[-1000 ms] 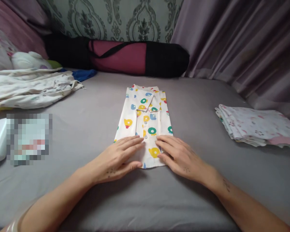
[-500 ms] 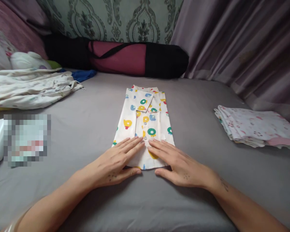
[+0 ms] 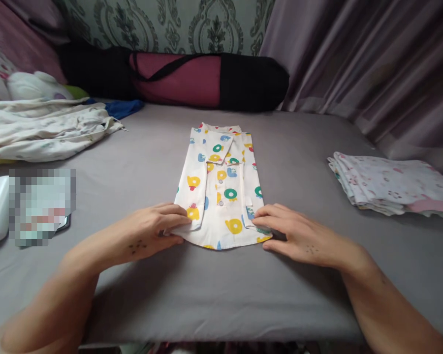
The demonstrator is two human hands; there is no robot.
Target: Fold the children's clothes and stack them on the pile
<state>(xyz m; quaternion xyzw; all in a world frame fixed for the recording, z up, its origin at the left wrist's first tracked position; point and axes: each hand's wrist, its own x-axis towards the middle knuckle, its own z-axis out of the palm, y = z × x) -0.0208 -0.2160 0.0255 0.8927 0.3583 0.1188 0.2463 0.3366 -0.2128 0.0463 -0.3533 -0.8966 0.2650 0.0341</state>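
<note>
A small white shirt [image 3: 221, 187] with yellow, green and blue prints lies folded into a narrow strip on the grey sheet [image 3: 221, 295], collar at the far end. My left hand [image 3: 151, 233] pinches the shirt's near left corner between thumb and fingers. My right hand [image 3: 299, 236] grips the near right corner the same way. The hem between both hands lies flat and uncovered.
A stack of folded pale printed cloths [image 3: 387, 184] sits at the right. A heap of crumpled white clothes [image 3: 44, 130] lies at the left, with a blurred patch [image 3: 40, 206] in front of it. A maroon and black bag [image 3: 206, 81] lies along the back wall; purple curtains [image 3: 372, 64] hang at the right.
Both hands slid apart from the shirt's middle, where they pressed flat, out to the two near corners, and now pinch them. The view tilted slightly down.
</note>
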